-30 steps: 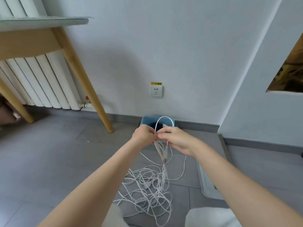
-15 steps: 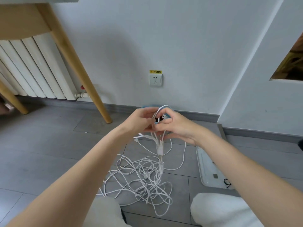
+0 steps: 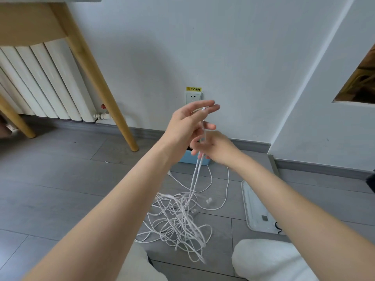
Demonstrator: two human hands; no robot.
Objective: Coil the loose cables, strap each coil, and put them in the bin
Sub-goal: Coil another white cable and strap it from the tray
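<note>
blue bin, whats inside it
Cannot tell. The blue bin sits behind the left hand and right hand, which cover its opening; only its front wall shows.

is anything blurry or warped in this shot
Head view: the tangled white cables smear with motion blur where strands lift from the grey floor, and the left hand is slightly soft; the wide-angle lens bends the wooden table leg and the wall corner; lighting is soft, with no glare.
</note>
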